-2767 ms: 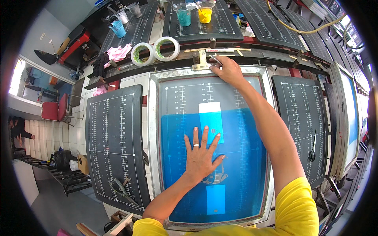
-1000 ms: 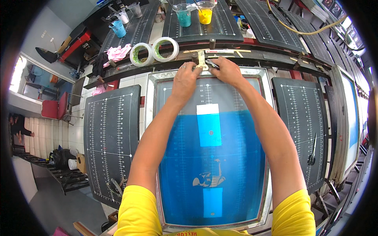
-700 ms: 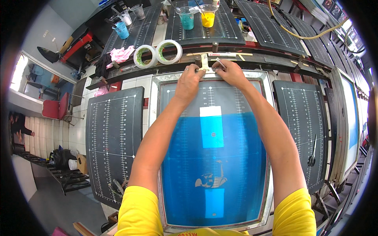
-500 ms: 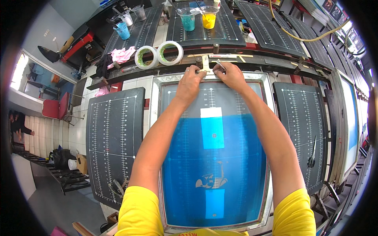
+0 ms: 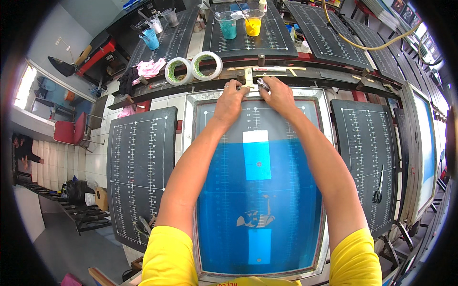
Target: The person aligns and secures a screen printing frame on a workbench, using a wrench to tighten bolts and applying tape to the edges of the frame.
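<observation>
A silk-screen frame (image 5: 189, 143) with blue-coated mesh lies before me, a scooter-like shape open in its coating. Two pale paper strips show at the mesh, one high (image 5: 256, 155), one low (image 5: 260, 245). At the frame's far edge sits a cream metal clamp (image 5: 248, 76). My left hand (image 5: 229, 104) is closed at the clamp's left side; what its fingers pinch is hidden. On the other side my right hand (image 5: 279, 96) grips a small silver wrench (image 5: 263, 84), its end close against the clamp. Both forearms reach across the screen.
Two tape rolls (image 5: 206, 66) and a marker (image 5: 270, 69) lie on the rail beyond. Cups of teal (image 5: 228, 29) and yellow ink (image 5: 253, 26) stand farther back. Black ruled boards flank the screen; scissors (image 5: 378, 190) rest on the right one (image 5: 360, 143). Another screen (image 5: 420, 148) leans at far right.
My right hand has turned slightly and shifted a little, and the wrench now sits lower beside the clamp. My left hand stays in nearly the same place.
</observation>
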A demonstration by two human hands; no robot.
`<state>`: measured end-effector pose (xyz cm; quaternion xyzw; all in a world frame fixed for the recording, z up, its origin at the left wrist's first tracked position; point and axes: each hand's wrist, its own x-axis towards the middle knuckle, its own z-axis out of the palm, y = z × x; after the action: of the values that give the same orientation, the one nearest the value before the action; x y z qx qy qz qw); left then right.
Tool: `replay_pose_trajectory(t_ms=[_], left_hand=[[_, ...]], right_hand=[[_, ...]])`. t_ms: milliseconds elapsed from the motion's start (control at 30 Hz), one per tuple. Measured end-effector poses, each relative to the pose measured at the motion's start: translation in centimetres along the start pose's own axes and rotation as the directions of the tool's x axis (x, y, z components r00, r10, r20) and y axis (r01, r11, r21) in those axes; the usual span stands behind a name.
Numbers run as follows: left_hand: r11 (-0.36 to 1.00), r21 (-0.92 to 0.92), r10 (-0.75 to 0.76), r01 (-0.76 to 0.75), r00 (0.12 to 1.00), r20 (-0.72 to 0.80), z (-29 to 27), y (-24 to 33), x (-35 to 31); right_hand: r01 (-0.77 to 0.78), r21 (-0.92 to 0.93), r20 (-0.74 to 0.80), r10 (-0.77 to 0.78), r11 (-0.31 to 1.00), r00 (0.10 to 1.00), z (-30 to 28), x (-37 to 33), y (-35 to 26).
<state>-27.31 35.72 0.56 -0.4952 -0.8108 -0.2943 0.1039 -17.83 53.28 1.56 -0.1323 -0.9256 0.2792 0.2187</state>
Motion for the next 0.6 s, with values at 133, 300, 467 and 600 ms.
replay_pose_trajectory(t_ms=[133, 300, 467, 600], left_hand=[[1.000, -0.010, -0.006, 0.006, 1.000, -0.021, 0.05, 0.45, 0.13], [1.000, -0.012, -0.011, 0.011, 1.000, -0.025, -0.09, 0.31, 0.11], [1.000, -0.015, -0.008, 0.008, 1.000, -0.021, -0.11, 0.37, 0.13], [1.000, -0.005, 0.001, -0.001, 1.000, -0.016, -0.05, 0.18, 0.14]], right_hand=[[0.008, -0.037, -0.022, -0.009, 0.999, 1.000, 0.40, 0.08, 0.37], [-0.033, -0.007, -0.048, 0.033, 0.999, 0.998, 0.48, -0.19, -0.51], [-0.001, -0.043, -0.076, -0.003, 0.999, 0.997, 0.86, -0.27, -0.02], [0.028, -0.037, -0.108, -0.032, 0.999, 0.994, 1.04, -0.53, 0.05]])
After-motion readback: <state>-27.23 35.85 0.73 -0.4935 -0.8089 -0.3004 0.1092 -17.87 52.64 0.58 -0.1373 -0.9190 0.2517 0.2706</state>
